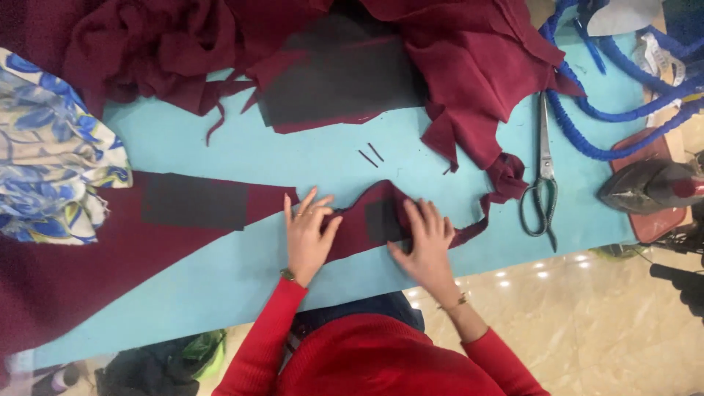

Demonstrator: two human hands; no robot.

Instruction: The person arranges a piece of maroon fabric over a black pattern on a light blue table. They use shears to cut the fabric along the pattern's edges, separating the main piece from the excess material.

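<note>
A small maroon fabric piece [370,209] with a dark grey patch lies on the light blue table [220,271] near its front edge. My left hand [308,235] rests flat on the piece's left end, fingers spread. My right hand [425,246] presses flat on its right part, partly covering the grey patch. Neither hand grips anything. Both sleeves are red.
A larger maroon piece with a grey patch [194,202] lies to the left. More maroon cloth [469,51] is heaped at the back. Scissors [543,176] lie to the right, beside a blue cord [616,110] and an iron [649,187]. Floral fabric [51,154] is at far left.
</note>
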